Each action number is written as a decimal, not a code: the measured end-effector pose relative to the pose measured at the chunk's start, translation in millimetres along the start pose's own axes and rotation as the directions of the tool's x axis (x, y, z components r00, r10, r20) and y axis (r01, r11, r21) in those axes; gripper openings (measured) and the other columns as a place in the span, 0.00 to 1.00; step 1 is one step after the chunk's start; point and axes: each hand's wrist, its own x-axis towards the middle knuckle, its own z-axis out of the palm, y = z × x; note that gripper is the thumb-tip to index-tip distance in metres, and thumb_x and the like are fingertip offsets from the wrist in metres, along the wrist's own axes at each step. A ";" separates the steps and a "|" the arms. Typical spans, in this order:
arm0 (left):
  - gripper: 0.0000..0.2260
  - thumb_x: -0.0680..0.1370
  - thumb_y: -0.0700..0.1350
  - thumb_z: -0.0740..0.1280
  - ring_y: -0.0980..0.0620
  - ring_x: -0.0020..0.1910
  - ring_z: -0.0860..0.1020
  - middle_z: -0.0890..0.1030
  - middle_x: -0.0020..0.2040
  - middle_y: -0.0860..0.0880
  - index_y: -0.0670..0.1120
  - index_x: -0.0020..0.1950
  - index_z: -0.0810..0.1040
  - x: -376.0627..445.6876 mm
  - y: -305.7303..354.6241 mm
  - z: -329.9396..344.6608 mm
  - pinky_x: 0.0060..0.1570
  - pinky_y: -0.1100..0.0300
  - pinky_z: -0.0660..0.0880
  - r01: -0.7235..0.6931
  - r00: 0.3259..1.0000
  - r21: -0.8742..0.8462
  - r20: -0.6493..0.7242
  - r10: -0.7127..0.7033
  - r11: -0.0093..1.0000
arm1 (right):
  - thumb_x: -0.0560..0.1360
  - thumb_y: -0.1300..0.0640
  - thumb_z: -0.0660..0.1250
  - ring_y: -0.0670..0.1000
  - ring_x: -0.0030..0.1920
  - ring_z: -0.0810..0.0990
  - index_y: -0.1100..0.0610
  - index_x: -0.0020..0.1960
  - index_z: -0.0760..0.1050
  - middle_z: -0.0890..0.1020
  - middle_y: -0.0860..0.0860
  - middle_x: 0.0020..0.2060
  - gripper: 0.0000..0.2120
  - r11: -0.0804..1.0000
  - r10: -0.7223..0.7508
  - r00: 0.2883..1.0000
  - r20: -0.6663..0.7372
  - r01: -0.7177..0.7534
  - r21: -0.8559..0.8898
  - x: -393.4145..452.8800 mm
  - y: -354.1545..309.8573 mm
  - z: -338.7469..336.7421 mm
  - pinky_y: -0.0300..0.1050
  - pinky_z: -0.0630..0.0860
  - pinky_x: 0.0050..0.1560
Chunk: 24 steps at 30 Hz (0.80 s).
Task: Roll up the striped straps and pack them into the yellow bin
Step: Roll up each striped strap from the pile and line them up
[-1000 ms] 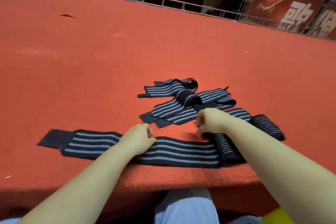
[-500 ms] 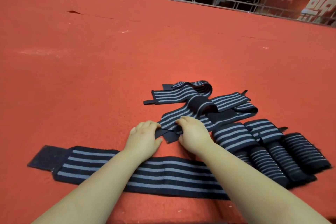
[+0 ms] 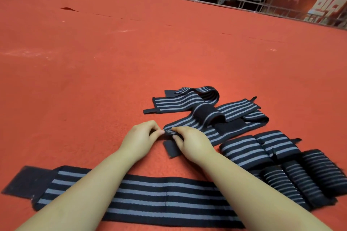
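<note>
The red worktop [image 3: 93, 71] lies bare across the left and upper frame. A tangle of loose straps [image 3: 206, 110] fills the centre right, rolled straps [image 3: 304, 176] crowd the lower right, and a flat strap [image 3: 150, 199] spans the bottom.

Both my forearms reach forward, wrists close together. My left hand [image 3: 139, 138] and right hand [image 3: 191, 142] meet fingertip to fingertip, each pinching the strap end [image 3: 170, 131] between thumb and curled fingers.
</note>
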 end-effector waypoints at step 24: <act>0.08 0.79 0.46 0.63 0.51 0.34 0.82 0.84 0.37 0.48 0.49 0.48 0.81 -74.7 63.1 -76.5 0.32 0.60 0.77 0.198 0.807 -0.964 0.055 -0.589 0.181 | 0.73 0.36 0.53 0.49 0.50 0.75 0.54 0.68 0.72 0.75 0.49 0.48 0.32 0.921 -0.335 0.886 -0.321 0.380 0.085 -58.5 -94.3 -32.1 0.45 0.72 0.50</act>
